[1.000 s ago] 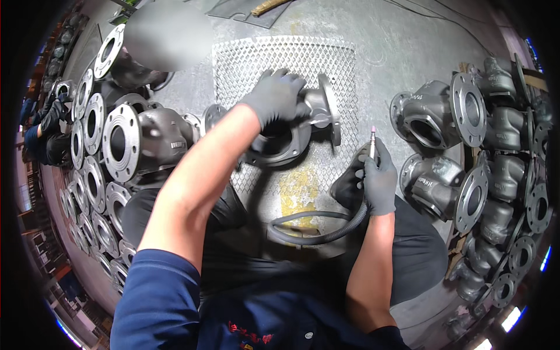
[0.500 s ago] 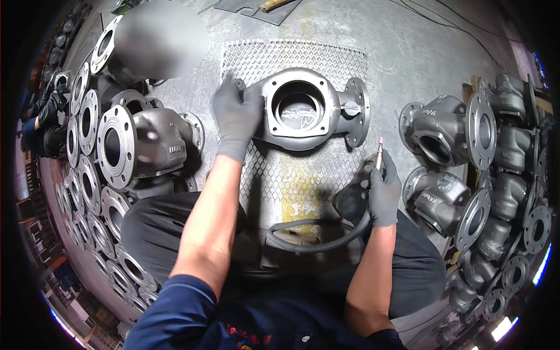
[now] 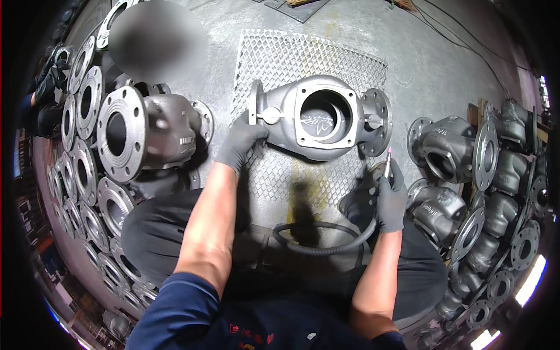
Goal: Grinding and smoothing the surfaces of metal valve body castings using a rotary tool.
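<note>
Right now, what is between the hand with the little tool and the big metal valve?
In the head view, only a strip of bare metal mesh mat lies between the right hand, holding the pen-like tool, and the valve body.

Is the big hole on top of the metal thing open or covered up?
Open. The valve casting on the mesh mat has no lid over its square top opening; you see down inside. The left hand steadies it.

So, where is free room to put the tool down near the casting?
Bare mesh behind the casting, and bare floor beyond its right edge. Crowded: flanged castings left, valve bodies right. The right hand holds the tool.
</note>
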Available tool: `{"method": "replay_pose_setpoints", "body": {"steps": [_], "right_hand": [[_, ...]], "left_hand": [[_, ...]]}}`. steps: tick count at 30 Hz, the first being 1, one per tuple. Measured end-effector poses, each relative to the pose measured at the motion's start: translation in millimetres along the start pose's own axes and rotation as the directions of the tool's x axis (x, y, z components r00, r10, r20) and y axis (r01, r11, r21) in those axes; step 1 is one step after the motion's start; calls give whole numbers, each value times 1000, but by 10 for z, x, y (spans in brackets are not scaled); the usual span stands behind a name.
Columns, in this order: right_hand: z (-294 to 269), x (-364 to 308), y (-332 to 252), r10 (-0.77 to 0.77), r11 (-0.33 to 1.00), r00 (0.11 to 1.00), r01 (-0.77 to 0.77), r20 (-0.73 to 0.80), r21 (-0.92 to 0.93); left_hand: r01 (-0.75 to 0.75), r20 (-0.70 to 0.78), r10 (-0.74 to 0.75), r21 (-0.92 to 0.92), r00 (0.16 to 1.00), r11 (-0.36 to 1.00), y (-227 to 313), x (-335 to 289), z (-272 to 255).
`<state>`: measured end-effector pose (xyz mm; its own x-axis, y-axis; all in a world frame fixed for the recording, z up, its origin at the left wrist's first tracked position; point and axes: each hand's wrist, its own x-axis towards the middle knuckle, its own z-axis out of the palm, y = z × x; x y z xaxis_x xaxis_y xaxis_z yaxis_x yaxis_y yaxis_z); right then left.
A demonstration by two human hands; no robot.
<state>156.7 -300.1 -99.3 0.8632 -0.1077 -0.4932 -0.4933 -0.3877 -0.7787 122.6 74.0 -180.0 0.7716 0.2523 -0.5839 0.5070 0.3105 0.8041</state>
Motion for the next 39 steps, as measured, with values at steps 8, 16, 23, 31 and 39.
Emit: {"method": "replay_pose_setpoints", "body": {"steps": [8, 16, 23, 31, 39], "right_hand": [[190, -316, -454, -144, 987, 986, 138, 79, 76], [1, -735, -245, -450, 850, 859, 496, 245, -178], [5, -1246, -274, -367, 923, 901, 323, 231, 208], [497, -1436, -681, -406, 913, 848, 388, 341, 122], [408, -1297, -829, -431, 898, 870, 440, 240, 17]], "left_hand": [[-12, -107, 23, 104, 994, 995, 261, -1157, 225], [-114, -59, 109, -106, 992, 988, 919, -2082, 666], [-126, -63, 126, 12, 990, 992, 667, -2216, 776], [-294, -166, 387, 408, 907, 864, 450, -2118, 708], [-233, -426, 570, 619, 702, 750, 701, -1833, 93]]}}
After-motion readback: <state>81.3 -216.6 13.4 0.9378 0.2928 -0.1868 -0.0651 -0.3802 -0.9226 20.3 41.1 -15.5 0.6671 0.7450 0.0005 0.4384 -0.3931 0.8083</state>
